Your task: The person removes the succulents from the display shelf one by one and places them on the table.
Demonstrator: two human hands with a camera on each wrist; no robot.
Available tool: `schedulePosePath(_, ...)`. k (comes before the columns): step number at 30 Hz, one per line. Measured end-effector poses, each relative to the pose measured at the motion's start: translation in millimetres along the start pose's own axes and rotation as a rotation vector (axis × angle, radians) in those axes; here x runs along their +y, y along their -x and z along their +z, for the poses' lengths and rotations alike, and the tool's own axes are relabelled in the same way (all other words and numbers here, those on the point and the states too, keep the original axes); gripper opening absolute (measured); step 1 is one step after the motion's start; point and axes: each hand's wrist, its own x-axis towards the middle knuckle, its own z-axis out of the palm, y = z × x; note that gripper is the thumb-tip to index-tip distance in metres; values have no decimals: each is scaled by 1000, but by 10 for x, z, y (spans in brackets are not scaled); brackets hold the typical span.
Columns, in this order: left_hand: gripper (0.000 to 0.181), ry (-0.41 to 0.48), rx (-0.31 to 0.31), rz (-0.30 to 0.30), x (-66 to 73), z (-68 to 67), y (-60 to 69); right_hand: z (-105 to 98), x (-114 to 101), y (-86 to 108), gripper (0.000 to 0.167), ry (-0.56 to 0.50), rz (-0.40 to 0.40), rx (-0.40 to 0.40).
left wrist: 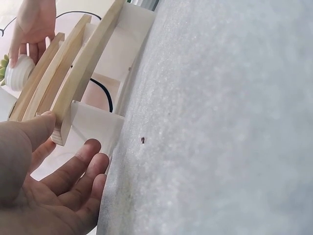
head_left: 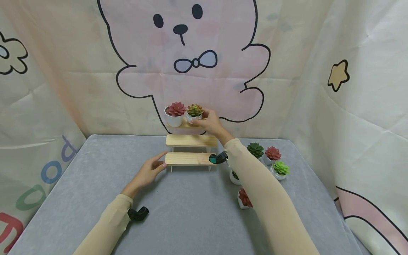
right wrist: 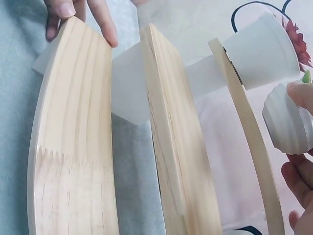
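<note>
A three-tier wooden display stand (head_left: 190, 159) with white supports stands at the back of the table. At the left end of its lowest board, my left hand (head_left: 147, 173) holds the board's edges between thumb and forefinger; the other fingers hang loosely bent. My right hand (head_left: 210, 123) pinches a small ribbed white pot (right wrist: 285, 120) with a yellow-green, red-tipped artificial succulent (head_left: 194, 110), at the right of the top board. A sliver of space shows between pot and board in the right wrist view. Left of it, a red succulent in a smooth white pot (head_left: 174, 120) sits on the top board.
Right of the stand are several potted succulents: a dark green one (head_left: 255, 150), a red one (head_left: 273, 153), a bright green one (head_left: 281, 168), and a red one (head_left: 244, 198) lying tipped. My right forearm partly covers this group. A printed curtain (head_left: 287, 88) hangs behind the grey table (head_left: 191, 219).
</note>
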Motion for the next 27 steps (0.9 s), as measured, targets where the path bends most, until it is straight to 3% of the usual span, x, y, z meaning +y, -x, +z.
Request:
schedulePosePath(9, 57, 5, -1, -14, -14, 11, -5, -86, 49, 30, 58, -6, -6, 15)
schedulePosePath(27, 57, -17, 3, -10, -24, 4, -5, -239, -86, 229, 63, 33, -45, -13)
